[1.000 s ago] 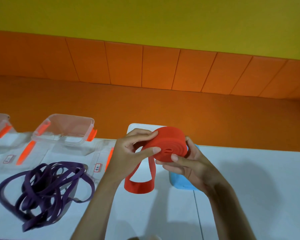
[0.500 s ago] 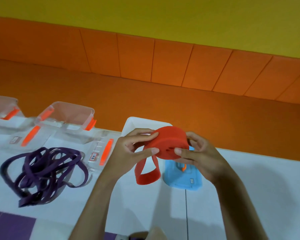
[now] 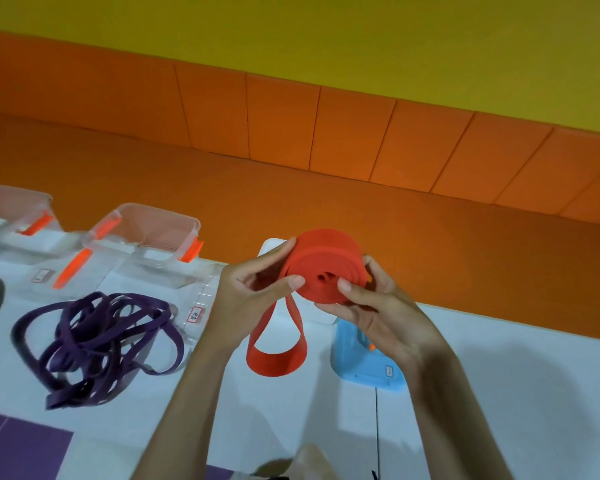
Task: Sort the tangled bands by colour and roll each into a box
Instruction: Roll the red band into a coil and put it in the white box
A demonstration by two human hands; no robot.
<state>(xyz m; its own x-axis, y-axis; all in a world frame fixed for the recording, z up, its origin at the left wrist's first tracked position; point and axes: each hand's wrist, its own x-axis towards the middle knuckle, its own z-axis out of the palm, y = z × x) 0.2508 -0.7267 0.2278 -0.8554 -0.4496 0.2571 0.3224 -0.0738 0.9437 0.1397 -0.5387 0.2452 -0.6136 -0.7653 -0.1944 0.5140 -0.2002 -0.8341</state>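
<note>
A wide red elastic band (image 3: 321, 268), mostly wound into a thick coil, is held above the white desk (image 3: 520, 368) by both hands. The left hand (image 3: 246, 289) and right hand (image 3: 378, 306) are curled around the coil, a loose loop left hanging beneath. A tangled purple rubber band (image 3: 97, 344) lies beside 2 clear plastic boxes (image 3: 153, 237).

One red band (image 3: 326, 261), one purple tangle (image 3: 97, 341) of bands too knotted to count, two clear boxes (image 3: 146, 221) (image 3: 13, 202) with orange clips, one blue lid (image 3: 361, 374), three small labels (image 3: 42, 274) (image 3: 195, 313) (image 3: 389, 371).
</note>
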